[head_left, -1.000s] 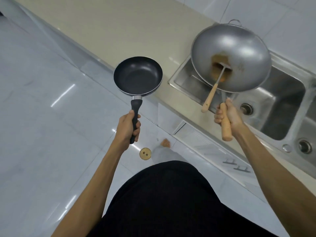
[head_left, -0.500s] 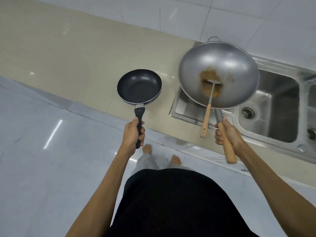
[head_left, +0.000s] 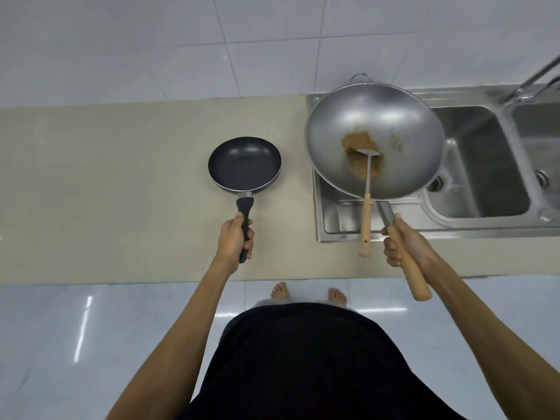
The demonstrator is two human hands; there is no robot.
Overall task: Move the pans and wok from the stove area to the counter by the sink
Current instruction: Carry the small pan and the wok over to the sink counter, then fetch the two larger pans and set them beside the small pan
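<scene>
A pan in each fist, over the counter by the sink.

My left hand (head_left: pixel 235 242) has its fingers wrapped tight round the black handle of the small dark frying pan (head_left: pixel 245 164), which sits out ahead of my knuckles above the beige counter (head_left: pixel 106 183). My right hand (head_left: pixel 404 242) is clenched on the wok (head_left: pixel 374 139) by its wooden handle; the bowl reaches forward over the steel sink (head_left: pixel 485 165), a spatula (head_left: pixel 366 207) lying in it beside my fingers.
</scene>
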